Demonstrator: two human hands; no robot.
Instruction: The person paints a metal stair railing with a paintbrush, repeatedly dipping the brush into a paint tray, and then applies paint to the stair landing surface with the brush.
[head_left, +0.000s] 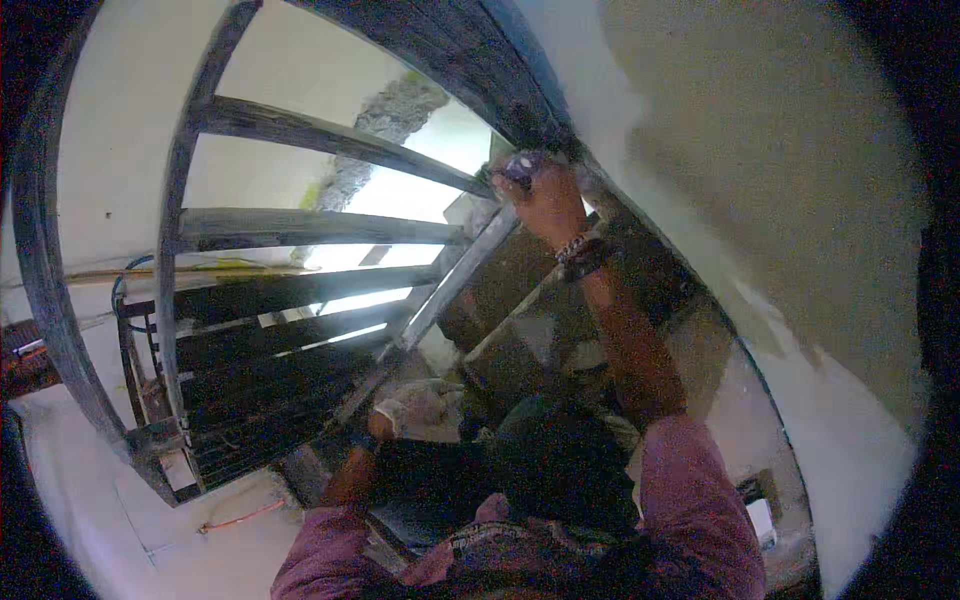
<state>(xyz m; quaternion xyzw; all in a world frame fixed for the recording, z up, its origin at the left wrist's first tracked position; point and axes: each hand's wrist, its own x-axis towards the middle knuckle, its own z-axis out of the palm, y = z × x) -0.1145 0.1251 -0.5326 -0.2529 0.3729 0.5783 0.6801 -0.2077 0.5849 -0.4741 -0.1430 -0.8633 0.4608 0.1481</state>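
My right hand [556,203] reaches forward, its fingers closed round a small, dark purple, rounded object [522,167] with a pale spot. It is at the upper corner of a grey, streaked slatted frame [335,145], close to a wide dark beam [440,45]. Whether the object touches the frame I cannot tell. Low in front of my body, my left hand [382,424] is at a whitish, crumpled, cloth-like thing [430,412]. It seems to grip this thing, though its fingers are mostly hidden.
Slats of the frame fill the left side, with bright light between them. A pale, patchy wall [780,160] rises at the right. Dark cables [128,285] hang at the far left, and an orange line [245,516] lies on the pale surface below.
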